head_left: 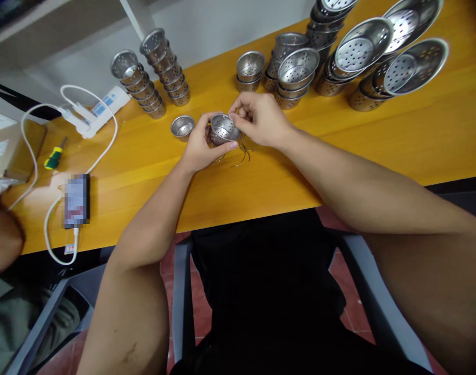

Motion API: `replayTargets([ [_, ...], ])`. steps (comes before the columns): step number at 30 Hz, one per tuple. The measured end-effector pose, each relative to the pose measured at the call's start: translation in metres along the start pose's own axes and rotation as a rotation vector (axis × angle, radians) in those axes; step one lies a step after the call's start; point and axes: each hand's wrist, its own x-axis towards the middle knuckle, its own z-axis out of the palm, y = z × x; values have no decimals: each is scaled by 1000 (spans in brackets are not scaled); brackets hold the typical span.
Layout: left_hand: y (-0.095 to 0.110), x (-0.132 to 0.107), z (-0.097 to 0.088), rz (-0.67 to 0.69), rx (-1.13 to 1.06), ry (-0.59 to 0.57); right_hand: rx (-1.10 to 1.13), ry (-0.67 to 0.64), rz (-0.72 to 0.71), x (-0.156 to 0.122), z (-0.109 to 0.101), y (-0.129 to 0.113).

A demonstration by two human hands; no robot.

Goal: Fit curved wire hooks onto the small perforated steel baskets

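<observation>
Head view: perforated cup (pixel 223 136) near twelve o'clock, left hand (pixel 202 145) grasping its side; right hand (pixel 261 119) curls fingers at its two-o'clock rim, cannot tell on what. Thin wires (pixel 246 151) at four o'clock could snag, tipping the cup if the left grip slackens.

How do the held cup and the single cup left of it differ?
Support: the left hand grips the held cup, with the right hand at its rim; the single cup stands on the table.
Size in view: the held cup looks larger than the single cup.
Both are silvery, round and open-topped.
</observation>
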Motion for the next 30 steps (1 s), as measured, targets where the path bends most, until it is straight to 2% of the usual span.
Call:
replayTargets([
  [6, 26, 3, 0, -67, 79, -22, 26, 5, 50, 1, 8, 1],
  [11, 45, 5, 3, -180, 57, -13, 184, -16, 89, 4, 8, -5],
  [13, 47, 5, 3, -216, 11, 2, 295, -72, 111, 4, 2, -11],
  [16, 42, 5, 0, -266, -66, 24, 440, -236, 110, 4, -8, -19],
  [19, 34, 3, -2, -293, -114, 28, 472, -330, 92, 2, -16, -23],
  [26, 37, 3, -3, -207, -86, 9, 453, -297, 77, 4, -13, -25],
  [30, 42, 5, -4, -219, -36, 2, 406, -278, 131, 4, -12, -26],
])
